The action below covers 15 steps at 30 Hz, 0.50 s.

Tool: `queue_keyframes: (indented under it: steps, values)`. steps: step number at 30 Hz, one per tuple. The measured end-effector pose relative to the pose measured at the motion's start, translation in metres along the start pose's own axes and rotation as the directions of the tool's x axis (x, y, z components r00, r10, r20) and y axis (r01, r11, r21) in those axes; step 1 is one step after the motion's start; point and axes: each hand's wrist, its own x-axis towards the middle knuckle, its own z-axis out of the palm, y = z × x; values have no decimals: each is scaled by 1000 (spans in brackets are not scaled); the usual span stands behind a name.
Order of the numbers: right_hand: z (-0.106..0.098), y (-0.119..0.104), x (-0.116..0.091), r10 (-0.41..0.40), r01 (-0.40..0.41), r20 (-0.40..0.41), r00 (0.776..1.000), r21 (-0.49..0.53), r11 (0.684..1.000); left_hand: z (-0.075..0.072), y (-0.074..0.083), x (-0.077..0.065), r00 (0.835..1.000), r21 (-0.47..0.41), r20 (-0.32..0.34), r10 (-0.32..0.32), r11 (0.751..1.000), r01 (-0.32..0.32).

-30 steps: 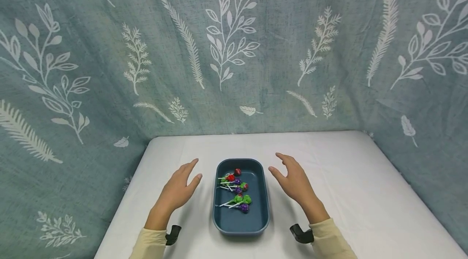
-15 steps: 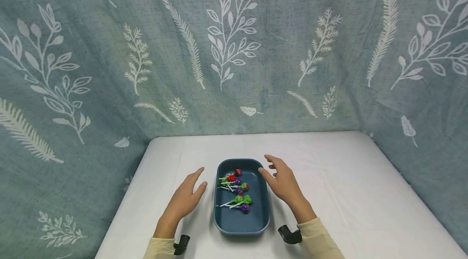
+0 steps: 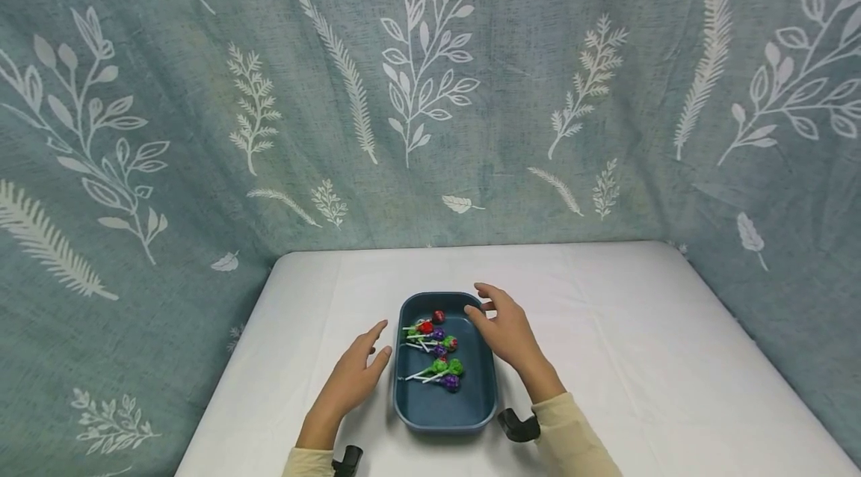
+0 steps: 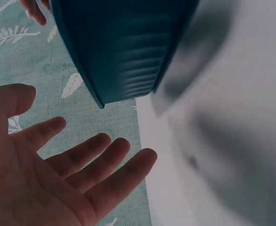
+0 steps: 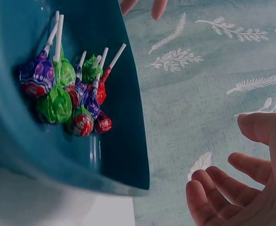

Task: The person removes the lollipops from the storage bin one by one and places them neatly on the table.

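Note:
A blue rectangular bin (image 3: 444, 417) stands on the white table, its long side running away from me. Several wrapped lollipops (image 5: 58, 103) in purple, green and red lie inside, mostly toward its left side, with white sticks pointing left in the head view. My left hand (image 3: 353, 380) hovers just left of the bin, fingers spread and holding nothing; its palm faces the bin wall in the left wrist view. At the far right rim, my right hand (image 3: 507, 331) is held with thumb and fingers apart, its thumb tip overlapping the bin in the head view. Nothing is between its fingers.
A white cloth (image 3: 639, 357) covers the table. Behind and along both sides hangs a green-grey curtain (image 3: 498, 125) with white leaf prints. A black strap mount (image 3: 518, 426) sits at the right wrist and another mount (image 3: 347, 460) at the left.
Both hands have moved inward toward the bin, the left one rightward and a little nearer to me, the right one leftward to the rim. Bin and lollipops have stayed in place.

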Motion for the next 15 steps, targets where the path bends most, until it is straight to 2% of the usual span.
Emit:
queue_keyframes:
  steps: [15]
  values:
    - [20,1,8,31,-33,38,999,62,998,20,-3,-3,999,-51,-19,46,998,-47]
